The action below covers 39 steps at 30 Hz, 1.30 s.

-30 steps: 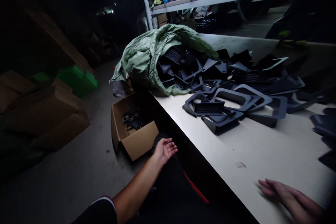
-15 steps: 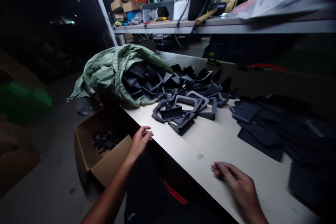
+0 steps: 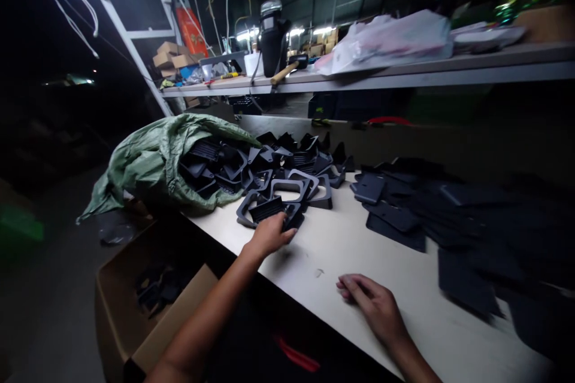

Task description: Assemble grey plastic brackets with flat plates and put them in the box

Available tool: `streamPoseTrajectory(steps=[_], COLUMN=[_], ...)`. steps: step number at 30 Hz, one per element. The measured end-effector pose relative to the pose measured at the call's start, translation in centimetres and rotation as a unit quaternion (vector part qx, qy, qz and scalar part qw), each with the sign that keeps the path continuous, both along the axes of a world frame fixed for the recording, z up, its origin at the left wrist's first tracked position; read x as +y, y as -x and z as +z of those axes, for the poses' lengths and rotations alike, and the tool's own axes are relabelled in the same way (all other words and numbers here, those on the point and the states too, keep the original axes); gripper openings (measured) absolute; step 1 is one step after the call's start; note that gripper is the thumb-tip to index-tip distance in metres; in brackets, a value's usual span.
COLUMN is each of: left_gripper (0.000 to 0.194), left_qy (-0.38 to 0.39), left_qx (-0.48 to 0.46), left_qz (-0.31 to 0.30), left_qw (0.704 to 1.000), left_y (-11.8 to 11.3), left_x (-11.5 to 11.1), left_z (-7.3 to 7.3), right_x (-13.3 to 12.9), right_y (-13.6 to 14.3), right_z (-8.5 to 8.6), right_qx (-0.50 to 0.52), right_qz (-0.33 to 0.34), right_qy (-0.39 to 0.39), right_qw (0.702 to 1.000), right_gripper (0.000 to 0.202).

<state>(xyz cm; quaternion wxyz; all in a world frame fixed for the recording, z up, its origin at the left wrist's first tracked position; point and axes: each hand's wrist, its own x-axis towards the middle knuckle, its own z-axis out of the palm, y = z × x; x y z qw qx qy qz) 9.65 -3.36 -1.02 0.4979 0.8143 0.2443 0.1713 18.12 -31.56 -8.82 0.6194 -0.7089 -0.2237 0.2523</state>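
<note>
My left hand (image 3: 271, 234) reaches over the near edge of a pile of black plastic frame-shaped parts (image 3: 287, 190). Its thumb is spread away from the fingers, and the fingertips lie over the nearest black part (image 3: 294, 217); whether they touch it I cannot tell. Over the white tabletop (image 3: 332, 239), my right hand (image 3: 372, 305) is loosely closed, its fingers together and no object visible in them. More such parts spill from a green woven sack (image 3: 148, 155). Flat black plates (image 3: 395, 215) lie heaped on the right.
An open cardboard box (image 3: 114, 311) with some black parts inside stands below the table's left edge. Above the table's back runs a shelf (image 3: 359, 82), bearing a wooden-handled hammer (image 3: 285, 72), a plastic bag (image 3: 386, 42) and a dark bottle (image 3: 272, 42).
My left hand has moved from the table's front edge forward and right onto the parts pile. The view has turned right and up. My right hand keeps its loosely closed shape.
</note>
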Motion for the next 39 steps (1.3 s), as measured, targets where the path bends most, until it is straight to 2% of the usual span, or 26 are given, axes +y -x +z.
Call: streamPoseTrajectory(steps=[3,6,10,15,18,21,23,25,29,32,34,37,39], left_gripper=[0.026,0.032,0.032,0.027,0.028,0.033,0.039,0.047,0.062,0.066,0.068,0.070,0.069], left_qy=[-0.004,0.003,0.047,0.180,0.310,0.492,0.562,0.596,0.642,0.663,0.667,0.657,0.646], left_qx=[0.032,0.039,0.002,-0.080,-0.121,-0.155,-0.164,-0.180,-0.210,-0.215,-0.214,-0.209,-0.202], left_qz=[-0.026,-0.071,-0.085,-0.041,-0.015,0.049,0.070,0.053,-0.033,-0.092,-0.106,-0.102,-0.089], left_qw=[0.999,0.997,0.995,0.979,0.943,0.855,0.808,0.781,0.737,0.711,0.706,0.717,0.731], left_y=[-1.8,-2.2,-2.0,-2.1,-2.4,-2.9,-3.2,-3.4,-3.5,-3.6,-3.7,-3.8,-3.4], left_x=[-0.8,-1.7,-2.8,-4.4,-5.8,-7.2,-7.8,-8.3,-8.5,-8.3,-8.3,-8.5,-8.6], left_z=[-1.5,-2.0,-1.4,0.1,1.0,1.6,1.8,1.8,1.1,0.3,-0.2,-0.2,0.2], right_x=[0.0,0.1,0.3,0.3,0.3,0.3,0.4,0.4,0.2,0.4,0.6,0.4,-0.8], right_y=[0.0,0.0,0.1,0.3,0.3,0.3,0.4,0.4,0.4,0.4,0.2,-0.2,-0.5], right_z=[0.1,-0.1,-0.4,-0.5,-0.2,0.2,0.3,0.4,0.4,0.3,0.3,0.6,1.2], right_qx=[-0.020,-0.025,-0.015,-0.024,-0.043,-0.047,-0.046,-0.045,-0.047,-0.050,-0.054,-0.067,-0.089], right_qz=[0.005,0.001,0.009,0.021,0.017,0.007,0.000,-0.005,-0.006,-0.011,-0.012,-0.006,-0.013], right_qy=[-0.012,-0.025,-0.030,-0.025,-0.015,-0.001,0.006,0.011,0.007,0.005,0.006,0.001,-0.004], right_qw=[1.000,0.999,0.999,0.999,0.999,0.999,0.999,0.999,0.999,0.999,0.998,0.998,0.996], right_gripper=[0.055,0.058,0.051,0.043,0.036,0.032,0.028,0.026,0.021,0.020,0.022,0.020,0.014])
